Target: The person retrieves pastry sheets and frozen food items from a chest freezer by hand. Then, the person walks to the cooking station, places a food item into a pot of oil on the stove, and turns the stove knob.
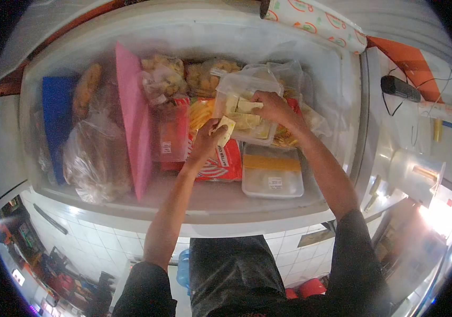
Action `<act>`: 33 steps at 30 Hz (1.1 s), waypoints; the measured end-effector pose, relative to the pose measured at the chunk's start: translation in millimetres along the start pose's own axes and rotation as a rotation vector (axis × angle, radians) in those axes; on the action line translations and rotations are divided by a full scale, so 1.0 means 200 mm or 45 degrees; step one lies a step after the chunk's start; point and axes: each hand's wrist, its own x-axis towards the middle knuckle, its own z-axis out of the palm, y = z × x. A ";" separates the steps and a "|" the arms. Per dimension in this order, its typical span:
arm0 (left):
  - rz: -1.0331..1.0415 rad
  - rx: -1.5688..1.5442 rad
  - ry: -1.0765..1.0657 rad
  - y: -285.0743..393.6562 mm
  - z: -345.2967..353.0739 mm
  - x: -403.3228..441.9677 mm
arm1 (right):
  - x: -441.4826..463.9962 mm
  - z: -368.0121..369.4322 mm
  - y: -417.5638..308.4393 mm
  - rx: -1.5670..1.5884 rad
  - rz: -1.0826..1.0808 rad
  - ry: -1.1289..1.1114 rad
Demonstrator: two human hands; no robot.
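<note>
Holding pale slices (227, 132)—both hands (205, 138) (272, 107)

The person wore a black short-sleeved top (360, 264) with faint reddish lettering low down, and dark grey trousers (234, 269).

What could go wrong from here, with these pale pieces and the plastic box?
The left hand pinches a pale piece at the edge of the plastic box; it might drop between the food bags. The box seems to rest on these bags, so it may tip if the right hand presses down.
</note>
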 end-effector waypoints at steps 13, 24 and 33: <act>-0.012 0.115 0.008 0.02 0.04 0.00 | 0.10 0.05 -0.14 -0.104 0.258 -0.050; 0.007 0.180 0.025 0.12 0.08 0.05 | -0.05 -0.15 -0.21 1.134 0.395 0.399; 0.420 1.581 0.167 0.54 0.26 0.06 | -0.50 -0.09 -0.02 1.375 0.010 0.687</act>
